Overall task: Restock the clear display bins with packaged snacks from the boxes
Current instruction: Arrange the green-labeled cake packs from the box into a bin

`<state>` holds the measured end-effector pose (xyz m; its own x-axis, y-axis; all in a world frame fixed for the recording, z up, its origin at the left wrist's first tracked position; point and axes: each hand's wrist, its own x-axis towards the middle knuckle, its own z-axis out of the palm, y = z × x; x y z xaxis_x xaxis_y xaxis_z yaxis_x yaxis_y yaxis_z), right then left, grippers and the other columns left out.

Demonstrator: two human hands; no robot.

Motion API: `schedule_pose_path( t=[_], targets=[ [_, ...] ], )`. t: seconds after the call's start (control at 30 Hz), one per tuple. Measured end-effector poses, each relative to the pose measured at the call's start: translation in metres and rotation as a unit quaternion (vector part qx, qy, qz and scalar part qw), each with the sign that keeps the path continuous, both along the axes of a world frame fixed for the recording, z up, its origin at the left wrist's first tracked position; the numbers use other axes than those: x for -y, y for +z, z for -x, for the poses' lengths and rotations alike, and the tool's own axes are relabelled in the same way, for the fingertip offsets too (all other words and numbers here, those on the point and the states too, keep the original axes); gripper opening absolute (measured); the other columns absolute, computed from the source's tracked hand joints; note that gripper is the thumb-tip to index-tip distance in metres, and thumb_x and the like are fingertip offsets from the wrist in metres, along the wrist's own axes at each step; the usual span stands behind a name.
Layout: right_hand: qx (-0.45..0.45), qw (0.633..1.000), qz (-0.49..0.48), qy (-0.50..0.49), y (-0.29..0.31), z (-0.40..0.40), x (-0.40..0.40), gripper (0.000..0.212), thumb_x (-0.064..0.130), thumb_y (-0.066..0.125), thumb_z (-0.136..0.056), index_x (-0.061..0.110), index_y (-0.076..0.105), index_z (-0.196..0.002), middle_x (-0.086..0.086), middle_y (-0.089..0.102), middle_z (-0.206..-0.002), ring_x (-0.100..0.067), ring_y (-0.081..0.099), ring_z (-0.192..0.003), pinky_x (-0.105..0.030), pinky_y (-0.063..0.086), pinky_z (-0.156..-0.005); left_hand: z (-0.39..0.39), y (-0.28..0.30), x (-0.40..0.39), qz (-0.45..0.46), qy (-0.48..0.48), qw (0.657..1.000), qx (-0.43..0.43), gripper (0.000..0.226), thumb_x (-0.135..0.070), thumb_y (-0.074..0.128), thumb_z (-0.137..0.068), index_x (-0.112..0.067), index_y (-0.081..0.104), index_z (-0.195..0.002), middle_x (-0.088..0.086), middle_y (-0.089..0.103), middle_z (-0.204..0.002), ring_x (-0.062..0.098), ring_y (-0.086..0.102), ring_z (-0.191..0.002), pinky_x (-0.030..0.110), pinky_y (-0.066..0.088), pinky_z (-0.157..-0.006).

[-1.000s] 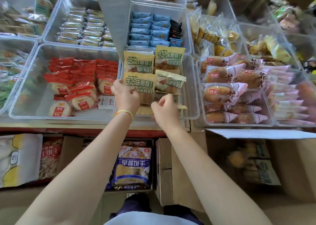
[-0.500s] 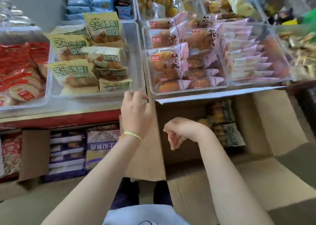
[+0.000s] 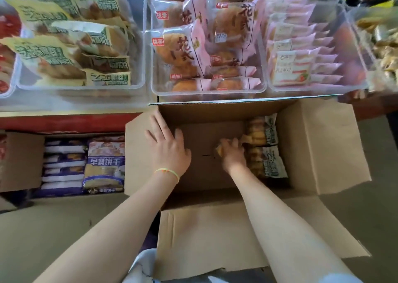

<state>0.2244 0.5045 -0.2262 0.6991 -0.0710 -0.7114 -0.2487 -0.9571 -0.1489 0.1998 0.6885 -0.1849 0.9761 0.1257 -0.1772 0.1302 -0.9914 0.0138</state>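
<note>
1. Nearest us, the cardboard box (image 3: 323, 144) stands open on the floor; our left hand (image 3: 169, 147) lies flat, fingers spread, on its left flap.
2. Our right hand (image 3: 231, 153) reaches in and seems to pinch a green snack packet (image 3: 261, 132) (blur hides the fingers).
3. These packets look light, soft and crushable; take the sealed edge.
4. Beyond, the matching clear bin (image 3: 137, 45) waits.

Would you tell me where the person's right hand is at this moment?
In the head view, the right hand is down inside the open cardboard box, right of centre, gripping a snack packet beside the green-labelled packets.
</note>
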Motion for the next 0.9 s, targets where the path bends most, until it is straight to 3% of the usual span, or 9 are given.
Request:
schedule_pose_path(
  t=[0.1, 0.2, 0.3, 0.4, 0.47, 0.57, 0.67, 0.77, 0.9],
  targets=[
    [-0.003, 0.999, -0.043, -0.008, -0.001, -0.003, -0.003, 0.074, 0.006, 0.064, -0.092, 0.036, 0.031, -0.152, -0.011, 0.009, -0.165, -0.041, 0.031, -0.144, -0.047, 0.044, -0.110, 0.000, 0.001, -0.001, 0.009, 0.009, 1.000, 0.009, 0.048, -0.040, 0.066, -0.072, -0.012, 0.060, -0.110, 0.036, -0.001, -0.156, 0.053, 0.005, -0.145, 0.064, 0.022, -0.110],
    [-0.005, 0.983, -0.154, -0.100, 0.014, -0.003, -0.008, 0.067, 0.024, 0.072, -0.090, 0.033, 0.039, -0.148, -0.008, 0.040, -0.150, -0.034, 0.045, -0.135, -0.047, 0.048, -0.104, 0.001, 0.006, -0.002, 0.058, 0.016, 0.998, 0.033, 0.043, -0.041, 0.063, -0.076, -0.013, 0.060, -0.108, 0.033, 0.002, -0.158, 0.049, 0.005, -0.146, 0.061, 0.020, -0.112],
    [-0.049, 0.885, -0.350, -0.305, 0.049, 0.010, -0.004, 0.061, 0.029, 0.075, -0.088, 0.036, 0.044, -0.141, -0.001, 0.055, -0.134, -0.025, 0.062, -0.115, -0.038, 0.060, -0.084, 0.001, 0.019, -0.008, 0.205, 0.063, 0.975, 0.061, 0.036, -0.043, 0.060, -0.086, -0.019, 0.062, -0.114, 0.019, 0.004, -0.162, 0.038, 0.004, -0.150, 0.052, 0.011, -0.120],
    [-0.097, 0.813, -0.465, -0.337, 0.081, 0.019, -0.001, 0.041, 0.042, 0.070, -0.091, 0.031, 0.056, -0.128, -0.007, 0.065, -0.124, -0.025, 0.067, -0.102, -0.038, 0.059, -0.079, 0.004, 0.047, -0.017, 0.401, 0.100, 0.909, 0.060, 0.047, -0.059, 0.055, -0.083, -0.025, 0.063, -0.115, 0.002, 0.034, -0.154, 0.020, 0.023, -0.146, 0.040, 0.021, -0.119],
    [-0.103, 0.817, -0.467, -0.322, 0.100, 0.021, -0.008, 0.044, 0.056, 0.059, -0.094, 0.024, 0.060, -0.124, -0.009, 0.067, -0.108, -0.023, 0.062, -0.079, -0.033, 0.054, -0.064, 0.007, 0.072, -0.025, 0.483, 0.072, 0.873, 0.001, 0.047, -0.060, 0.065, -0.078, -0.030, 0.062, -0.113, -0.008, 0.061, -0.125, 0.003, 0.052, -0.120, 0.024, 0.041, -0.100],
    [-0.065, 0.847, -0.410, -0.332, 0.125, 0.019, -0.033, 0.064, 0.070, 0.050, -0.090, 0.016, 0.065, -0.120, -0.008, 0.064, -0.088, -0.017, 0.052, -0.060, -0.026, 0.041, -0.050, 0.002, 0.096, -0.045, 0.537, 0.043, 0.838, -0.091, 0.043, -0.034, 0.085, -0.074, -0.034, 0.059, -0.108, -0.014, 0.066, -0.092, -0.008, 0.057, -0.073, 0.008, 0.044, -0.066],
    [-0.016, 0.854, -0.397, -0.335, 0.150, 0.016, -0.063, 0.068, 0.072, 0.047, -0.088, 0.011, 0.069, -0.112, -0.005, 0.062, -0.074, -0.017, 0.051, -0.055, -0.026, 0.038, -0.047, -0.007, 0.111, -0.074, 0.584, 0.076, 0.799, -0.122, 0.050, -0.034, 0.087, -0.071, -0.026, 0.060, -0.112, -0.006, 0.067, -0.091, 0.002, 0.062, -0.079, 0.015, 0.049, -0.062],
    [0.008, 0.849, -0.409, -0.334, 0.174, 0.016, -0.100, 0.063, 0.071, 0.044, -0.091, 0.016, 0.071, -0.106, -0.002, 0.061, -0.070, -0.017, 0.051, -0.058, -0.027, 0.038, -0.047, -0.009, 0.125, -0.105, 0.618, 0.132, 0.764, -0.131, 0.079, -0.059, 0.080, -0.058, -0.012, 0.059, -0.117, 0.014, 0.068, -0.106, 0.023, 0.069, -0.089, 0.037, 0.061, -0.064],
    [-0.003, 0.839, -0.408, -0.359, 0.194, 0.020, -0.154, 0.054, 0.069, 0.047, -0.091, 0.020, 0.069, -0.093, 0.002, 0.058, -0.059, -0.015, 0.049, -0.050, -0.025, 0.037, -0.046, -0.003, 0.138, -0.148, 0.631, 0.173, 0.748, -0.113, 0.078, -0.066, 0.064, -0.064, -0.006, 0.062, -0.114, 0.018, 0.065, -0.097, 0.019, 0.063, -0.071, 0.030, 0.050, -0.048]
  ],
)
